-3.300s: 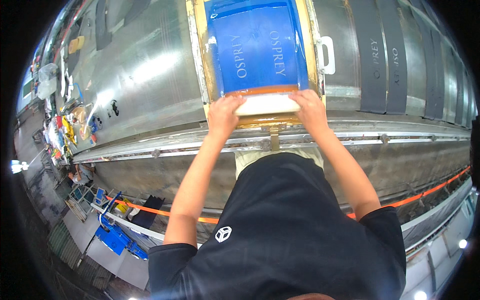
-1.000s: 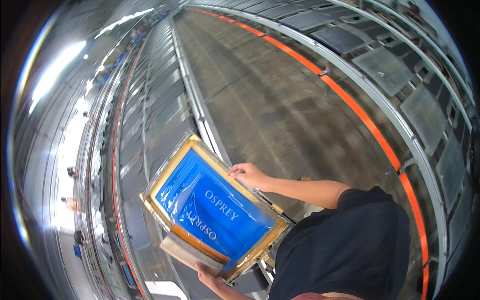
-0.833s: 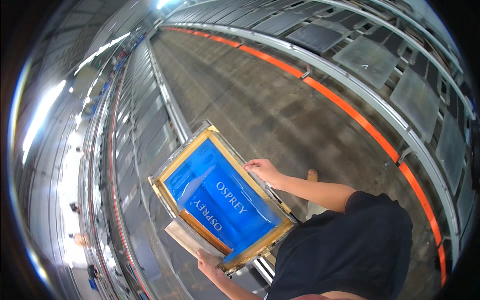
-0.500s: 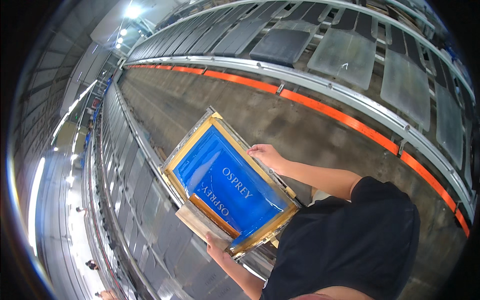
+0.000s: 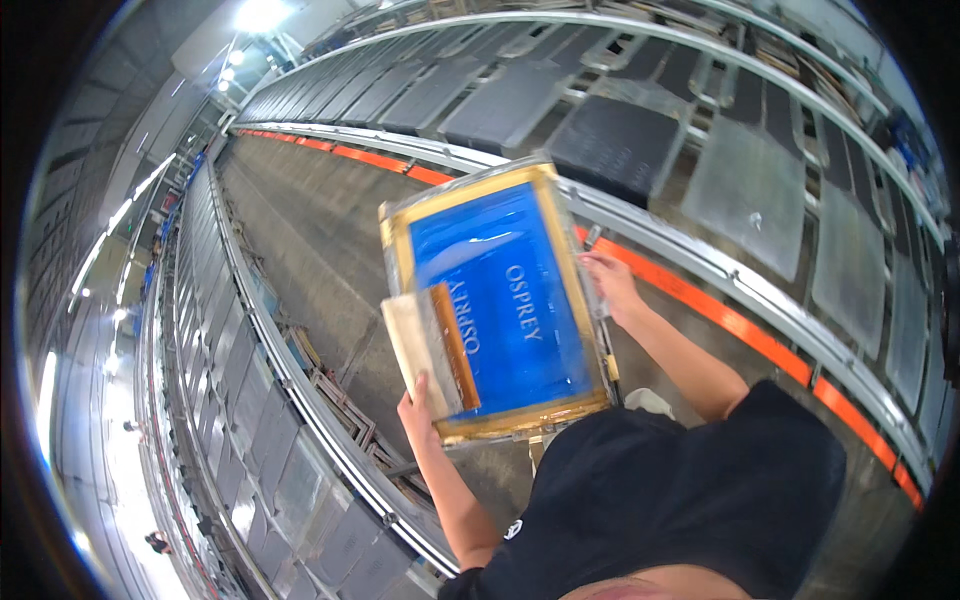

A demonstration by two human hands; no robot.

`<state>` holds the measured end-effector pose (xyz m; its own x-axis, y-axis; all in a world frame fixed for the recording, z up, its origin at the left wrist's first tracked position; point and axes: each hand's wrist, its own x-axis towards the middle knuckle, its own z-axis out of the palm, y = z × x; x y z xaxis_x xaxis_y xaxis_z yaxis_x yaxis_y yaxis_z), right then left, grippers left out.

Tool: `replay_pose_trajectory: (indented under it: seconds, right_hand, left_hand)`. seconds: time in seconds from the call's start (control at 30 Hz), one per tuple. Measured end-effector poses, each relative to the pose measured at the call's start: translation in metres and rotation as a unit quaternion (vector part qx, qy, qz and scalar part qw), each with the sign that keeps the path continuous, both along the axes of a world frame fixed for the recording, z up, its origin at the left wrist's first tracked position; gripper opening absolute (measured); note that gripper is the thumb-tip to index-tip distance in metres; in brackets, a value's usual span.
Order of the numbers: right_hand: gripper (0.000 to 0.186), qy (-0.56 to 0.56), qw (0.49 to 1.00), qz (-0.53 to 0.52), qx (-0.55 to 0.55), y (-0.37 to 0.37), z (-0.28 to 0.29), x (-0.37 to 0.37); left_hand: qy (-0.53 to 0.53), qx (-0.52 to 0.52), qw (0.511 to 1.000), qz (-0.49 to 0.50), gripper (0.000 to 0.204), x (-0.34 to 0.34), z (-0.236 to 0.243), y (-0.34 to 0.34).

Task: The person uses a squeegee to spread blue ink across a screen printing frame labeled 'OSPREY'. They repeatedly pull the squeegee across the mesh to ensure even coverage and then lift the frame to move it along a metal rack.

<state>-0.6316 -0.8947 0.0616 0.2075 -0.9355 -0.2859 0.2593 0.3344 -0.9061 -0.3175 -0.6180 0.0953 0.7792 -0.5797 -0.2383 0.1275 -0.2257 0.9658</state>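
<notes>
Blue screen frame (image 5: 500, 300) has swung right vs a moment ago, now above aisle floor (image 5: 300, 230) btwn left table (image 5: 215, 370) & right table (image 5: 745, 190); prob. being carried, no stroke underway. L hand (image 5: 418, 408) grasps squeegee (image 5: 415, 345) at frame's left side; R hand (image 5: 608, 284) grips right rim. L fingertips hidden, can't tell if they hold rim too.

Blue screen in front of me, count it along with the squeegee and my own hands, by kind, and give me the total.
Framed blue screen: 1
Squeegee: 1
Hands: 2, left hand and right hand
Total: 4
</notes>
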Motion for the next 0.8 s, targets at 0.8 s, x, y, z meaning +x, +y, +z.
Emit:
replay_pose_trajectory:
  seconds: [0.8]
  right_hand:
    - [0.031,0.288,0.825,-0.470,-0.126,-0.362,-0.035,-0.233]
  left_hand:
    - [0.115,0.069,0.890,-0.436,0.064,-0.112,-0.044,-0.696]
